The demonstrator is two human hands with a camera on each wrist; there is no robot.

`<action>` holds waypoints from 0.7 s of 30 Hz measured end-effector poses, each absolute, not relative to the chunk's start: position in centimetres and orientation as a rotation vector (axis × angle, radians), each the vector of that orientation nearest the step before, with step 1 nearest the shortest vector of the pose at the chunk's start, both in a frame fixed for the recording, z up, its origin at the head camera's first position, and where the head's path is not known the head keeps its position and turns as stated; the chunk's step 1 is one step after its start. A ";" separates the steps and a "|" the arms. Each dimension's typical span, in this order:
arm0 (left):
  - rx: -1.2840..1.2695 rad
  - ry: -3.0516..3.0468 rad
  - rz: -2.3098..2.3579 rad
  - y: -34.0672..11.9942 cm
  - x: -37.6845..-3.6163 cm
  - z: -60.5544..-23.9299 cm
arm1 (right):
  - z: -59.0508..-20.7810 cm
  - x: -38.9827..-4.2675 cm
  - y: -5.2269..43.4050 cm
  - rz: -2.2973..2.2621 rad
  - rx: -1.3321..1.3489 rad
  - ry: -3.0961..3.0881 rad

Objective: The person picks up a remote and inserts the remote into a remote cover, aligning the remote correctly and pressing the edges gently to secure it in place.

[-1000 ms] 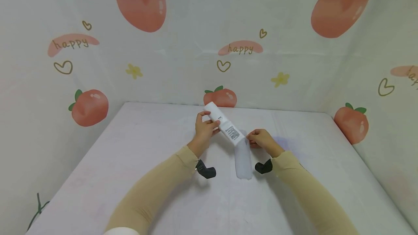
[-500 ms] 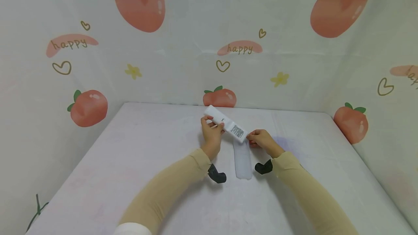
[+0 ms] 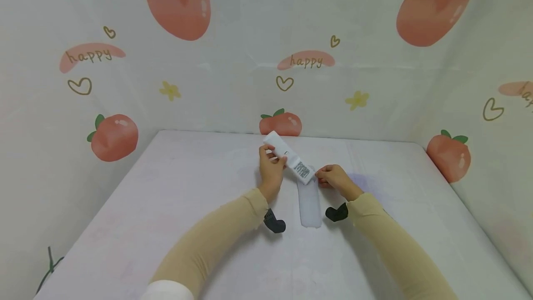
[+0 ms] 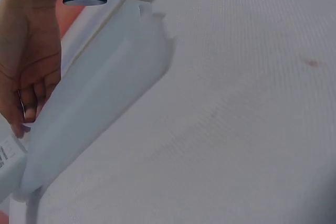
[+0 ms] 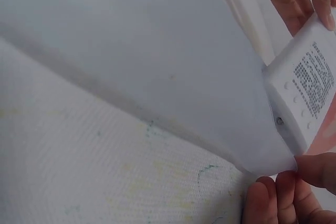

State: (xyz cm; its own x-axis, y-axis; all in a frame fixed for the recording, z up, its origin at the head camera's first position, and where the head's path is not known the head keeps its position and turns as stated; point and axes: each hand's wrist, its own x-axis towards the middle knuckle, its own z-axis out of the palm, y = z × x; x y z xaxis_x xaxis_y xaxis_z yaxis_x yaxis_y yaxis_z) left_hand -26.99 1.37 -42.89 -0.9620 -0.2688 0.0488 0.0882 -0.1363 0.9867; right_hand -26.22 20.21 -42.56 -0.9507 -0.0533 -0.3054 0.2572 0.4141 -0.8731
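Note:
My left hand (image 3: 271, 170) grips a white remote control (image 3: 287, 155) around its middle, in the head view. The remote slants down to the right, its face with a printed square code upward. A translucent pale sleeve (image 3: 309, 205) lies lengthwise on the table, its far end at the remote's lower end. My right hand (image 3: 335, 180) pinches the sleeve's far edge between thumb and fingers. In the right wrist view, the remote's end (image 5: 304, 93) sits at the sleeve's mouth (image 5: 273, 153). The left wrist view shows the sleeve (image 4: 94, 93) and my right hand (image 4: 31, 61).
A white cloth covers the table (image 3: 208, 170), and a peach-printed curtain (image 3: 241, 50) hangs behind it. Black wrist cameras sit under both wrists, the left one (image 3: 275, 222) near the sleeve's left side. A thin green cord (image 3: 51, 263) is at the table's left edge.
My left hand has shifted right with the remote; the remote flattened, then tilted a little steeper again. My right hand and the sleeve have stayed nearly still.

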 end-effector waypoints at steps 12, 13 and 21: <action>0.037 -2.184 -2.083 1.5 -27.8 -41.8 | -42.8 -26.4 20.3 -1.550 0.183 2.380; 0.032 -2.213 -2.083 1.5 -28.0 -41.6 | -42.7 -26.4 20.2 -1.556 0.186 2.376; 0.003 -2.401 -2.093 1.5 -29.5 -41.4 | -43.0 -26.4 20.3 -1.530 0.116 2.405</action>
